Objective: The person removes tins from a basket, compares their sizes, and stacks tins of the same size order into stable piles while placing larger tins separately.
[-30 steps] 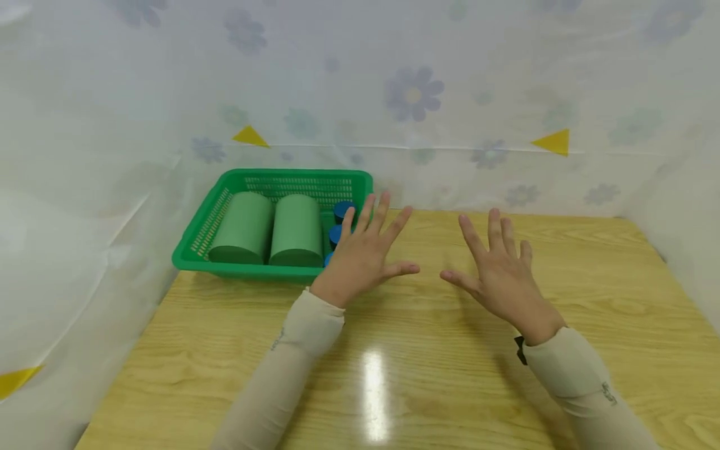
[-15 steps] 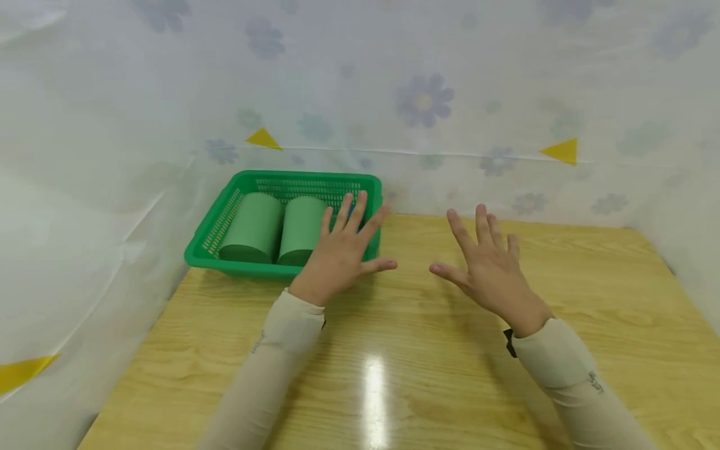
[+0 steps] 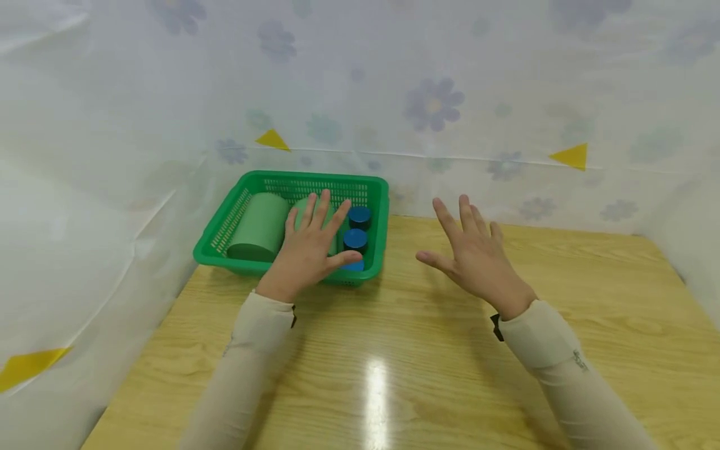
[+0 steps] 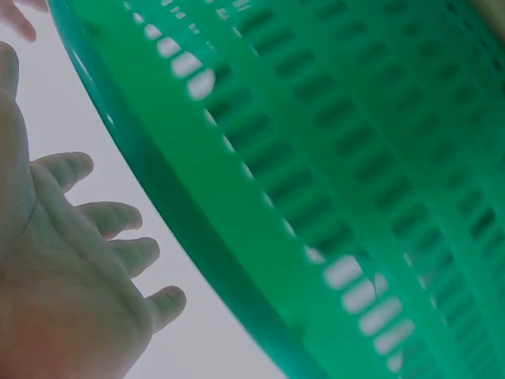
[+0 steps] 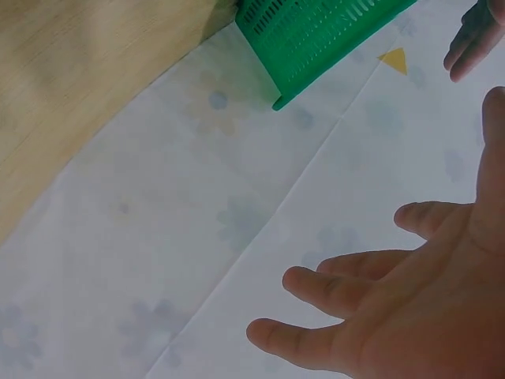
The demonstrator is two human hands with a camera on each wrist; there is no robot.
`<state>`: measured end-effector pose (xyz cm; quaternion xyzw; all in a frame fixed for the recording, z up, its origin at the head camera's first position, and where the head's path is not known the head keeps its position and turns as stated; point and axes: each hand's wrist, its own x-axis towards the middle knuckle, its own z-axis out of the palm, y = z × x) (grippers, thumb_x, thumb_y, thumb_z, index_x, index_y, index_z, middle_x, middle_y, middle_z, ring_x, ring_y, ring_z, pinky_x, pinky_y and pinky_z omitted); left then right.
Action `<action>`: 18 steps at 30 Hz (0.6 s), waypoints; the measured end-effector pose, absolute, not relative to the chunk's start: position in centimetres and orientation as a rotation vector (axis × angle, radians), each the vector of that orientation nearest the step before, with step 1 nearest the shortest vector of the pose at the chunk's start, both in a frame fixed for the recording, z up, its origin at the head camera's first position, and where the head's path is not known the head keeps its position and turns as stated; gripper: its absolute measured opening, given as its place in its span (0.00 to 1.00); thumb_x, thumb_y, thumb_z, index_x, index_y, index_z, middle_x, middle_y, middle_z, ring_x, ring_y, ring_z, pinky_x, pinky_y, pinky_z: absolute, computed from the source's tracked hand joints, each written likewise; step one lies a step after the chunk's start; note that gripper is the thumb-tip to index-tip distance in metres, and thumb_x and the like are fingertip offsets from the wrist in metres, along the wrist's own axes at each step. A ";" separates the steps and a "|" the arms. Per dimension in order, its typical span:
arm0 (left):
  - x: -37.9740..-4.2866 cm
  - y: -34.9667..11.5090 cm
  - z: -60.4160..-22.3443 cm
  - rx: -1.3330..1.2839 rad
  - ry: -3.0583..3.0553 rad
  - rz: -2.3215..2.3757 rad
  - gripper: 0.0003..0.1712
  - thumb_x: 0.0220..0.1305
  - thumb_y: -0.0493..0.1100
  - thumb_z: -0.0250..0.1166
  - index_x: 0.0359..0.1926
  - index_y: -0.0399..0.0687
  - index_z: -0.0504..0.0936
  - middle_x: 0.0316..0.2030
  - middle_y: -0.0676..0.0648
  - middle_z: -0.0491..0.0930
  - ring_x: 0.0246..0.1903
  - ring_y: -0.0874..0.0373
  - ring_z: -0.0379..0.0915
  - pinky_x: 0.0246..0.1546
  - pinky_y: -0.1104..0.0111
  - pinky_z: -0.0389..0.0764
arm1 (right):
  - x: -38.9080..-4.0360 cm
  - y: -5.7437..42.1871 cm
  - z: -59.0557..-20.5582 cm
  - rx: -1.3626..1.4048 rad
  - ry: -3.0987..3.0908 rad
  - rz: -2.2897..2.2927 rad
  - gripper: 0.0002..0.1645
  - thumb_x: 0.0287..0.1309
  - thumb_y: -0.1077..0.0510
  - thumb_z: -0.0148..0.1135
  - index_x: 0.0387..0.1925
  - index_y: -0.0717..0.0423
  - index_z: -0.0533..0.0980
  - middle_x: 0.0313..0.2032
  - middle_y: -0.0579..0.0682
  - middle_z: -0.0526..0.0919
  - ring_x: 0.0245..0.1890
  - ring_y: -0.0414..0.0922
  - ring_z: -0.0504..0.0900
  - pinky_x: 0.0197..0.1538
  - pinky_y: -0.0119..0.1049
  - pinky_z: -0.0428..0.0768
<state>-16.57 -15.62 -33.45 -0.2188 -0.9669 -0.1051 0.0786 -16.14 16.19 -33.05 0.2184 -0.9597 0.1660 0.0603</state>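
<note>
A green plastic basket (image 3: 315,177) stands at the back left of the table. Inside it lie two light green cylinders, one on the left (image 3: 260,226) and one partly hidden behind my fingers (image 3: 325,215). Several blue-topped dark round pieces (image 3: 355,240) line its right side. My left hand (image 3: 306,253) hovers over the basket's front with fingers spread and holds nothing; in the left wrist view the basket wall (image 4: 316,158) fills the right side beside the palm. My right hand (image 3: 478,259) is raised over the table, right of the basket, fingers spread and nothing in it.
The wood-grain table (image 3: 427,375) extends in front and to the right. A white flowered cloth (image 3: 349,75) hangs behind it and along both sides, with yellow triangle markers (image 3: 570,157) on it.
My left hand has moved left, from the basket's right side across to its front middle, uncovering the blue-topped pieces. The right hand has shifted slightly left. The view has turned a little.
</note>
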 end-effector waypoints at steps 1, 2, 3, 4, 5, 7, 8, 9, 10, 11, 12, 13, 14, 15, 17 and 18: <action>-16.6 -16.0 -33.4 -0.649 -2.892 -0.316 0.55 0.67 0.71 0.56 0.82 0.57 0.40 0.80 0.39 0.31 0.77 0.42 0.23 0.71 0.37 0.34 | -16.3 16.0 -32.9 0.664 -2.909 0.507 0.56 0.67 0.26 0.51 0.82 0.40 0.36 0.78 0.67 0.35 0.75 0.70 0.42 0.65 0.77 0.42; -16.6 -16.3 -33.4 -0.642 -2.894 -0.321 0.55 0.67 0.71 0.56 0.82 0.57 0.40 0.80 0.39 0.31 0.77 0.42 0.24 0.71 0.37 0.34 | -16.4 15.8 -32.8 0.666 -2.910 0.507 0.56 0.67 0.25 0.50 0.82 0.40 0.36 0.78 0.67 0.35 0.75 0.69 0.42 0.65 0.77 0.42; -16.6 -16.6 -33.4 -0.636 -2.895 -0.326 0.55 0.68 0.71 0.56 0.82 0.57 0.40 0.79 0.39 0.30 0.77 0.41 0.24 0.70 0.37 0.34 | -16.6 15.6 -32.7 0.667 -2.914 0.511 0.56 0.67 0.25 0.50 0.82 0.39 0.36 0.78 0.66 0.34 0.76 0.69 0.42 0.65 0.77 0.42; -16.6 -17.0 -33.3 -0.629 -2.902 -0.329 0.55 0.68 0.70 0.56 0.82 0.57 0.39 0.79 0.39 0.29 0.77 0.41 0.23 0.70 0.36 0.34 | -16.7 15.4 -32.6 0.667 -2.919 0.512 0.56 0.67 0.25 0.49 0.82 0.39 0.35 0.78 0.66 0.34 0.76 0.68 0.42 0.66 0.76 0.42; -16.6 -17.3 -33.3 -0.621 -2.905 -0.330 0.55 0.68 0.70 0.57 0.82 0.57 0.39 0.79 0.39 0.29 0.77 0.41 0.23 0.70 0.36 0.34 | -16.9 15.2 -32.4 0.669 -2.921 0.509 0.56 0.66 0.24 0.49 0.82 0.39 0.35 0.78 0.66 0.35 0.76 0.67 0.42 0.66 0.76 0.42; -16.5 -17.9 -33.2 -0.602 -2.914 -0.321 0.55 0.68 0.70 0.57 0.82 0.57 0.38 0.79 0.39 0.28 0.77 0.40 0.23 0.70 0.35 0.34 | -17.2 14.7 -32.2 0.676 -2.928 0.516 0.57 0.66 0.24 0.49 0.82 0.38 0.35 0.78 0.66 0.35 0.76 0.67 0.42 0.67 0.75 0.42; -16.5 -18.3 -33.2 -0.593 -2.916 -0.315 0.55 0.68 0.70 0.57 0.82 0.56 0.38 0.79 0.39 0.28 0.77 0.40 0.23 0.70 0.35 0.34 | -17.3 14.5 -32.1 0.682 -2.928 0.520 0.57 0.66 0.24 0.49 0.82 0.38 0.35 0.78 0.66 0.36 0.76 0.66 0.42 0.67 0.75 0.42; -16.5 -18.6 -33.2 -0.585 -2.916 -0.311 0.56 0.68 0.70 0.57 0.82 0.56 0.38 0.79 0.39 0.28 0.77 0.40 0.23 0.70 0.35 0.34 | -17.4 14.2 -32.0 0.688 -2.929 0.521 0.57 0.66 0.24 0.49 0.82 0.38 0.36 0.78 0.66 0.36 0.76 0.66 0.43 0.67 0.75 0.42; -16.5 -18.9 -33.2 -0.575 -2.917 -0.309 0.56 0.68 0.70 0.57 0.82 0.56 0.39 0.79 0.39 0.28 0.77 0.40 0.23 0.69 0.35 0.34 | -17.5 13.9 -31.9 0.695 -2.928 0.523 0.57 0.66 0.24 0.49 0.82 0.38 0.36 0.78 0.66 0.36 0.76 0.66 0.43 0.67 0.75 0.42; -16.4 -19.3 -33.2 -0.567 -2.914 -0.309 0.56 0.68 0.69 0.58 0.82 0.56 0.39 0.79 0.38 0.29 0.77 0.39 0.24 0.69 0.34 0.34 | -17.6 13.7 -31.8 0.701 -2.926 0.525 0.57 0.65 0.24 0.50 0.82 0.38 0.36 0.78 0.66 0.36 0.76 0.66 0.43 0.67 0.75 0.42; -16.4 -19.6 -33.2 -0.560 -2.912 -0.317 0.56 0.68 0.69 0.58 0.82 0.55 0.39 0.79 0.38 0.29 0.77 0.39 0.24 0.69 0.34 0.34 | -17.8 13.4 -31.7 0.709 -2.924 0.527 0.57 0.65 0.24 0.50 0.82 0.38 0.36 0.78 0.66 0.36 0.76 0.66 0.43 0.67 0.75 0.42; -16.3 -20.0 -33.2 -0.551 -2.910 -0.321 0.56 0.67 0.69 0.59 0.82 0.55 0.40 0.79 0.38 0.29 0.77 0.39 0.24 0.69 0.34 0.34 | -17.9 13.1 -31.6 0.717 -2.921 0.528 0.58 0.65 0.24 0.50 0.82 0.38 0.36 0.78 0.66 0.36 0.76 0.66 0.44 0.67 0.75 0.42; -16.3 -20.4 -33.2 -0.542 -2.909 -0.324 0.56 0.67 0.69 0.59 0.82 0.54 0.41 0.79 0.38 0.29 0.77 0.39 0.25 0.69 0.34 0.34 | -18.0 12.9 -31.6 0.726 -2.920 0.533 0.58 0.65 0.24 0.50 0.82 0.38 0.35 0.78 0.65 0.36 0.76 0.65 0.43 0.67 0.75 0.42; -16.2 -20.7 -33.3 -0.531 -2.910 -0.324 0.56 0.67 0.69 0.59 0.82 0.54 0.41 0.79 0.38 0.29 0.77 0.38 0.25 0.69 0.34 0.34 | -18.2 12.5 -31.5 0.735 -2.917 0.541 0.58 0.65 0.24 0.50 0.82 0.38 0.35 0.78 0.65 0.36 0.77 0.64 0.43 0.67 0.75 0.42; -16.1 -21.6 -33.5 -0.506 -2.914 -0.311 0.56 0.67 0.69 0.60 0.82 0.54 0.42 0.79 0.38 0.30 0.77 0.38 0.26 0.69 0.34 0.34 | -18.6 11.9 -31.4 0.754 -2.906 0.561 0.58 0.65 0.24 0.51 0.82 0.37 0.36 0.79 0.64 0.36 0.77 0.63 0.43 0.68 0.74 0.43; -16.0 -22.0 -33.6 -0.493 -2.917 -0.302 0.56 0.67 0.69 0.60 0.82 0.54 0.42 0.79 0.38 0.31 0.77 0.37 0.27 0.69 0.34 0.35 | -18.8 11.6 -31.3 0.764 -2.900 0.569 0.57 0.65 0.24 0.51 0.82 0.37 0.36 0.79 0.63 0.36 0.77 0.62 0.43 0.68 0.74 0.43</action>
